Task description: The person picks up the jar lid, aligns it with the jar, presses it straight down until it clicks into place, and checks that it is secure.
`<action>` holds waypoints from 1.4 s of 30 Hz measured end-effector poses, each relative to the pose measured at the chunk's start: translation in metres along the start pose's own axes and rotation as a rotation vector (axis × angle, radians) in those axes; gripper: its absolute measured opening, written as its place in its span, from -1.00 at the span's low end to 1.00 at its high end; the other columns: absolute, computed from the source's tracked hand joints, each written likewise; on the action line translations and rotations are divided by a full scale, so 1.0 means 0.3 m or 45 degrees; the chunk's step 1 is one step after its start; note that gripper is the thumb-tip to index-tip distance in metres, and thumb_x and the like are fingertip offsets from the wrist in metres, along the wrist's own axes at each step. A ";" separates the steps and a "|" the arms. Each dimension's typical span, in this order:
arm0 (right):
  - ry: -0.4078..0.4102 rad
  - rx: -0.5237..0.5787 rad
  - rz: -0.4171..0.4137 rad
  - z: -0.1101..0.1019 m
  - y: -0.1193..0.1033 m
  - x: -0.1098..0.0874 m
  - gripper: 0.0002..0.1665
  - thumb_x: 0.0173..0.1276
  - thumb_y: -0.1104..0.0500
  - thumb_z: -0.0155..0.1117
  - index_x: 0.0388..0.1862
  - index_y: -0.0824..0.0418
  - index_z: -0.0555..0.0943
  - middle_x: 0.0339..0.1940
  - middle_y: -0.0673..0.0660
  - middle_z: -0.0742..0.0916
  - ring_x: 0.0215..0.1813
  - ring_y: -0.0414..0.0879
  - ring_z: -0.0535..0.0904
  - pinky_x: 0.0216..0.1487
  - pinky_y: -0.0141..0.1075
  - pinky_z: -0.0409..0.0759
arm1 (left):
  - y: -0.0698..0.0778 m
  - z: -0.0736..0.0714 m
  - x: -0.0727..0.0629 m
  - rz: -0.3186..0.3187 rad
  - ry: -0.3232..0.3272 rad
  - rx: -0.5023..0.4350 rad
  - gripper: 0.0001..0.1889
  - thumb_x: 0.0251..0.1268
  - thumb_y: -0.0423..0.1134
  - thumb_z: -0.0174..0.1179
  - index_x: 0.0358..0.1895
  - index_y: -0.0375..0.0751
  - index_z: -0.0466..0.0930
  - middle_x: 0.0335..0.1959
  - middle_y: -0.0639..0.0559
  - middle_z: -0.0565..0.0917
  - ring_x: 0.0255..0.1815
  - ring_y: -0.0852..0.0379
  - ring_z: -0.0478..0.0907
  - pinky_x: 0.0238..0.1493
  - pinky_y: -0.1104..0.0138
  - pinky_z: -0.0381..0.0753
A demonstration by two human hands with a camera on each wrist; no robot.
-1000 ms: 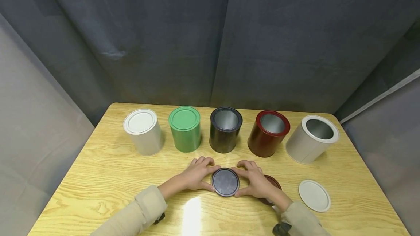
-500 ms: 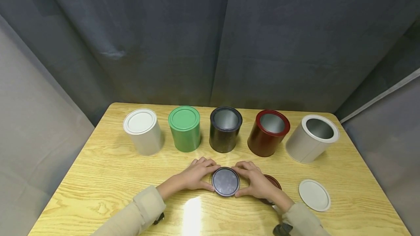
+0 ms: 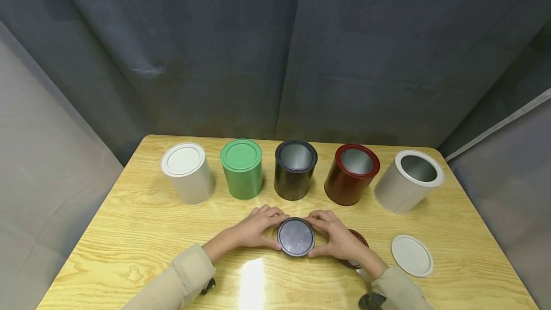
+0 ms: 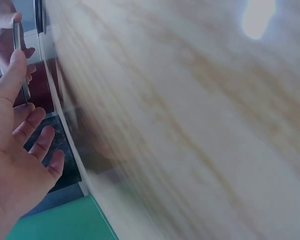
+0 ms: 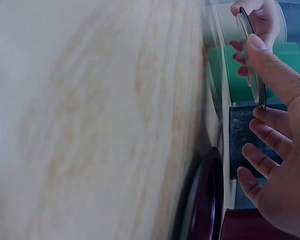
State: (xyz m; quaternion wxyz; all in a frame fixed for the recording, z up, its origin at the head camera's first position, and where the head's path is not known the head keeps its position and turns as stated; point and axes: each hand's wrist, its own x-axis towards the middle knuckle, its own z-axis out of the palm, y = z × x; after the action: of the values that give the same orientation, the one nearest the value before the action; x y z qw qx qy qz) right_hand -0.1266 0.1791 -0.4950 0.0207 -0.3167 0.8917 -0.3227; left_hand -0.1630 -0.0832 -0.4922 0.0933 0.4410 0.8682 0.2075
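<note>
Both hands hold a round black can lid (image 3: 296,237) level between them, in front of the open black can (image 3: 295,170). My left hand (image 3: 257,228) pinches its left edge with thumb and index finger. On the opposite edge, the thumb and index finger of my right hand (image 3: 331,236) do the same. In the right wrist view the lid (image 5: 259,89) shows edge-on, raised off the tabletop, the other fingers spread loosely below. A dark red lid (image 3: 358,238) lies partly hidden under the right hand and wrist.
Along the table's (image 3: 142,243) far side stand a lidded white can (image 3: 189,176), a lidded green can (image 3: 243,171), an open dark red can (image 3: 350,176) and an open white can (image 3: 404,185). A white lid (image 3: 412,255) lies at right. Grey curtains (image 3: 215,51) surround the table.
The black lid has come up slightly from the table, with both hands still at its edges. The cans and the other lids stay put.
</note>
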 end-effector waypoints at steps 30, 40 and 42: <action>0.144 -0.053 -0.188 -0.075 -0.039 0.018 -0.14 -0.34 -0.05 0.58 0.03 0.27 0.57 -0.01 0.10 0.55 0.06 0.01 0.39 -0.01 -0.04 0.38 | 0.016 -0.063 -0.002 0.060 0.072 -0.210 -0.25 0.00 0.04 0.31 0.31 -0.10 0.29 0.15 0.11 0.37 0.08 0.19 0.24 0.06 0.21 0.21; 0.159 -0.037 -0.198 -0.097 -0.054 0.023 -0.13 -0.36 -0.03 0.60 0.04 0.24 0.57 0.00 0.06 0.54 0.05 -0.05 0.36 -0.03 -0.06 0.39 | 0.025 -0.089 -0.004 0.115 0.127 -0.212 -0.25 -0.02 0.04 0.32 0.29 -0.12 0.31 0.14 0.10 0.38 0.11 0.19 0.26 0.08 0.17 0.21; 0.160 -0.037 -0.200 -0.099 -0.057 0.024 -0.13 -0.37 -0.01 0.61 0.04 0.23 0.57 0.00 0.06 0.54 0.04 -0.05 0.37 -0.05 -0.07 0.40 | 0.024 -0.090 -0.004 0.124 0.135 -0.216 -0.25 -0.02 0.03 0.33 0.29 -0.12 0.32 0.15 0.10 0.38 0.11 0.19 0.26 0.07 0.18 0.21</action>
State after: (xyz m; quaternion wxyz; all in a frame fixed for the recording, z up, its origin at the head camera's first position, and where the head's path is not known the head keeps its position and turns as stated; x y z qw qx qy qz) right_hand -0.1301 0.1817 -0.4602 -0.0654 -0.3650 0.8683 -0.3295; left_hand -0.1664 -0.0879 -0.4649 0.0741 0.4617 0.8287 0.3076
